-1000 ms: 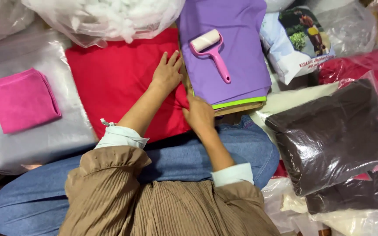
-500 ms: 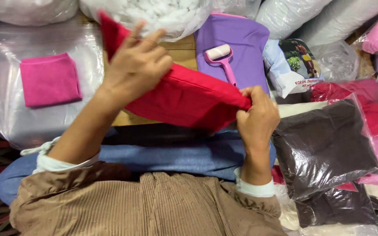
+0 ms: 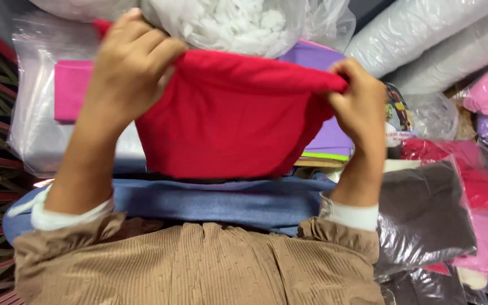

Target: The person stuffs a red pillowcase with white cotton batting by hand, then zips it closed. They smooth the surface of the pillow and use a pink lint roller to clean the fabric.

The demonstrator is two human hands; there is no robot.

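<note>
— Where is the red cloth right now?

— Lifted above the lap, held by its top edge. The left hand pinches one upper corner, fingers curled tight over the fabric; the right hand pinches the other corner the same way.

— So which way does it run?

— Its long axis lies left to right between the two hands, slightly higher on the left, and the rest hangs down toward the blue jeans. Neither hand is nearer; each has an end.

— Room around it?

— Crowded. A clear bag of white stuffing sits just behind the top edge, a purple cloth (mostly hidden) behind the right side, a pink cloth to the left, and a bagged dark brown cloth by the right forearm. The open space is toward the lap.
</note>
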